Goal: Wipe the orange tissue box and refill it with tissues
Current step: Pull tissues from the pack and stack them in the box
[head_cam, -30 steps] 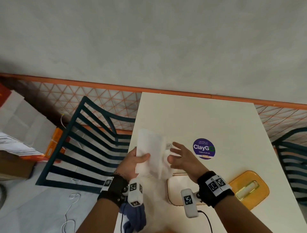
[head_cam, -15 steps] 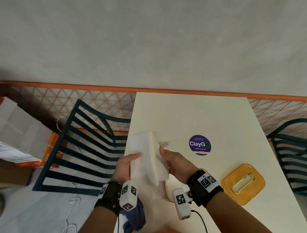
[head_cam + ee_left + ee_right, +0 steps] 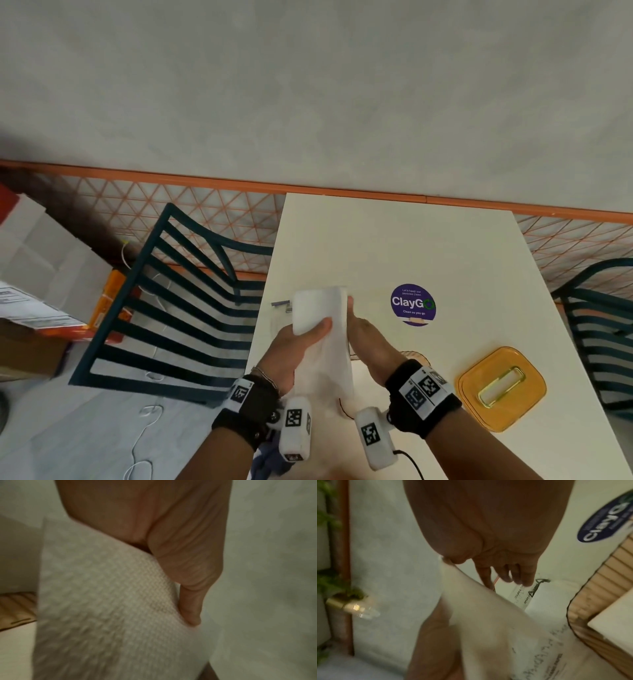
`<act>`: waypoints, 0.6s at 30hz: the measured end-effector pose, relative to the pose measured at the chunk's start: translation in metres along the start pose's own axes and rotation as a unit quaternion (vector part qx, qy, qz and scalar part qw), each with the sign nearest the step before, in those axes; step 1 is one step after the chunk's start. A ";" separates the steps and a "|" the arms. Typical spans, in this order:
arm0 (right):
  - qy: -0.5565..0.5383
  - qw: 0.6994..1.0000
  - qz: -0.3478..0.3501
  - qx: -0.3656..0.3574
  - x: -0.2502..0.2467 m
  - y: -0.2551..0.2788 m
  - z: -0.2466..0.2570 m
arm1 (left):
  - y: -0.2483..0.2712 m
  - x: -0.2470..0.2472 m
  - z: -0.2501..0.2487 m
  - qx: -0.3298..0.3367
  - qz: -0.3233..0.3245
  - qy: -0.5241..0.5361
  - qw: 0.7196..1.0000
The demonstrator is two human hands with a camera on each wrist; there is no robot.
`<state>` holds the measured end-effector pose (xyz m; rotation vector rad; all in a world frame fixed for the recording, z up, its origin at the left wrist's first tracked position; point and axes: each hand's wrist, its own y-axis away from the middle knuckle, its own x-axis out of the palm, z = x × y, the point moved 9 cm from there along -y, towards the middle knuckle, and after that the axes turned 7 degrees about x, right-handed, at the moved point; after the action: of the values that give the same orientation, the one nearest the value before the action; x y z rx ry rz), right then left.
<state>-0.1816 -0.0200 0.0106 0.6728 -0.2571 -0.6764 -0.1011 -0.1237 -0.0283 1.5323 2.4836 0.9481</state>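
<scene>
A white tissue stack stands upright above the table, held between both hands. My left hand grips its left side, thumb across the front. My right hand clasps the right edge, fingers behind it. In the left wrist view the embossed tissue stack fills the frame under my thumb. In the right wrist view my right hand holds the tissue stack. The orange tissue box lies open below my hands, mostly hidden; its ribbed wall shows. The orange lid lies to the right.
A clear tissue wrapper lies on the white table behind the stack. A purple ClayGo sticker is on the table. A blue cloth hangs at the near edge. Dark slatted chairs stand left and right.
The loose, spread tissues have been drawn together into a neat upright stack. My right hand moved in from beside them onto the stack's right edge.
</scene>
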 end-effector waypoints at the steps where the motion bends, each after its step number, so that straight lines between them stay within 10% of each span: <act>1: -0.030 0.999 0.007 0.016 -0.001 0.002 -0.002 | 0.000 0.000 -0.003 0.012 -0.012 -0.006 1.000; 5: -0.078 0.995 0.061 -0.010 0.002 0.009 0.003 | 0.001 -0.001 -0.018 0.077 -0.056 -0.092 0.991; 18: 0.302 0.937 -0.101 -0.144 -0.016 -0.011 0.035 | -0.014 -0.034 -0.026 0.154 -0.140 -0.173 0.963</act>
<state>-0.2138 -0.0328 0.0297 0.5984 0.4789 -0.6546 -0.1049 -0.1688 -0.0235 1.2319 2.5681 0.2331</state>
